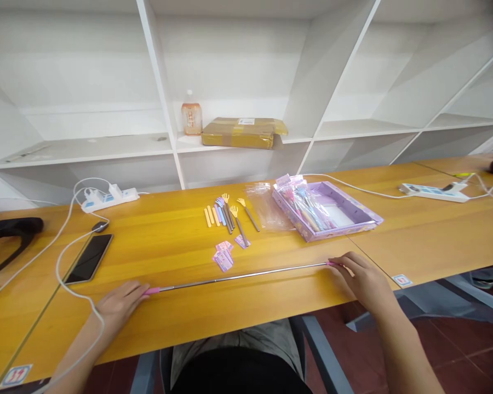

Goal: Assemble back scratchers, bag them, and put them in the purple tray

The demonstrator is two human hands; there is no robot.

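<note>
Both hands, left (121, 303) and right (359, 276), grip the extended rod's (238, 278) ends.

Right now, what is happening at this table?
A person holds a long thin metal rod stretched flat over the table. The left hand grips its pink handle; the right hand pinches the other end. Behind it lie pink tags, a row of short sticks and a purple tray.

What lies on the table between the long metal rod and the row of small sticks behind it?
In the head view, a few pink tags lie between the rod and the sticks; otherwise bare table.
</note>
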